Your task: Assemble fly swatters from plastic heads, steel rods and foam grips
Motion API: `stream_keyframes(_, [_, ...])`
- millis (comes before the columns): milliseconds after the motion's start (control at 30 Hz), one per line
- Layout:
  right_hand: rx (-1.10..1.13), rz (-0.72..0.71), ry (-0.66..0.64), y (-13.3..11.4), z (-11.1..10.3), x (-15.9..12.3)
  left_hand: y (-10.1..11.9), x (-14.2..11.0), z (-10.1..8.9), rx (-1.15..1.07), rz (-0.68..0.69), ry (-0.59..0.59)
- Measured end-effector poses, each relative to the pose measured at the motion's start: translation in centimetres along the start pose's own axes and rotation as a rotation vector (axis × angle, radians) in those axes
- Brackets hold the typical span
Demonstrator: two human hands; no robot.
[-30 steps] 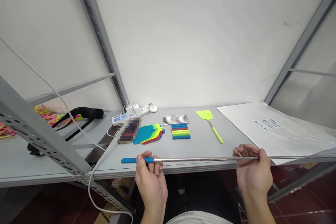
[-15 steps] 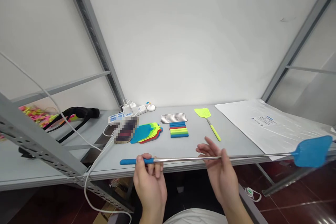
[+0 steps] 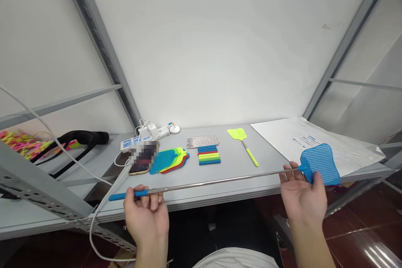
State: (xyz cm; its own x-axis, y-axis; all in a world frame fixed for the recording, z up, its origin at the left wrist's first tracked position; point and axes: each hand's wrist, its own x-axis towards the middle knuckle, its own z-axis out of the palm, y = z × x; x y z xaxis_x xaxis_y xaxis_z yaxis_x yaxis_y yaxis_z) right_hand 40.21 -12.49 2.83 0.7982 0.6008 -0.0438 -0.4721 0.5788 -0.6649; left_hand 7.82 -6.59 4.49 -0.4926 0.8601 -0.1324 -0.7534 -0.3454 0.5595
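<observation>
One extended blue fly swatter (image 3: 320, 162), spanning lower frame: left hand (image 3: 146, 217) grips its handle, right hand (image 3: 303, 197) pinches the rod beside its head; on counter (image 3: 232, 173), one yellow-green fly swatter (image 3: 241, 144).

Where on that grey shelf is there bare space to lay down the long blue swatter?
The front strip of the grey shelf is bare, below the extended blue fly swatter that the left hand and right hand hold. Another patch lies between the colored handle stack and the yellow fly swatter. The back left is crowded: power strip, phone, swatter heads.
</observation>
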Motion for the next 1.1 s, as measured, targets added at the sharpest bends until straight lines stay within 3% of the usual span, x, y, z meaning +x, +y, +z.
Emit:
stream_keyframes(133, [-0.048,-0.148,0.036,0.5,1.2,-1.2,-0.5,0.0,0.1,-0.004,0.008,0.023])
stream_keyframes(233, [-0.121,-0.181,-0.021,2.0,2.7,-3.9,-2.4,-2.2,0.6,0.014,-0.060,-0.001])
stream_keyframes(300, [-0.163,-0.047,-0.131,3.6,3.6,-6.1,-4.1,-4.3,0.9,0.038,-0.162,-0.091])
stream_keyframes(400, [-0.188,0.041,-0.147,6.2,4.2,-9.1,-6.3,-7.0,1.1,0.042,-0.167,-0.130])
stream_keyframes(567, [-0.178,0.212,-0.278,8.7,4.1,-11.5,-8.3,-8.9,1.0,0.086,-0.276,-0.296])
stream_keyframes(767, [-0.168,0.237,-0.286,7.9,4.1,-10.0,-8.4,-9.5,0.6,0.127,-0.278,-0.415])
stream_keyframes(900, [-0.257,0.167,-0.430,7.0,3.6,-8.6,-8.4,-9.9,0.2,0.342,-0.399,-0.630])
stream_keyframes(1000, [-0.309,0.200,-0.555,7.0,3.0,-8.6,-8.9,-9.7,0.1,0.461,-0.527,-0.774])
stream_keyframes(1100, [-0.310,0.215,-0.568,6.9,2.5,-7.8,-9.6,-8.8,-0.3,0.463,-0.554,-0.912])
